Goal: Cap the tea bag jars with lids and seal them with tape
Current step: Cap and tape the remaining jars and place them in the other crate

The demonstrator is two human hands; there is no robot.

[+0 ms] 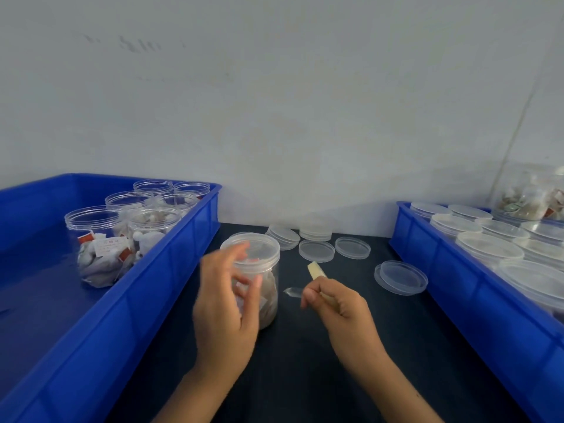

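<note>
At frame centre on the dark surface (305, 346), the capped jar (256, 276) looks light and slick, best steadied at its wall; the left hand (224, 303) is blurred, fingers spread against it. The right hand (338, 303) pinches a floppy, clingy tape strip (292, 292), best held by its end.

A pale grey-white painted wall (290, 102) fills the upper half of the scene, marked by faint dark smudges (137, 44) near its top left and lit evenly by soft, cool light. To the right, a thin vertical seam (515, 117) runs down the wall, leaning slightly in the wide-angle view. Below, a flat black matte tabletop (320, 346) butts against the base of the wall, flanked by a large blue plastic bin (152, 300) on the left and a second blue plastic bin (488, 315) on the right.
</note>
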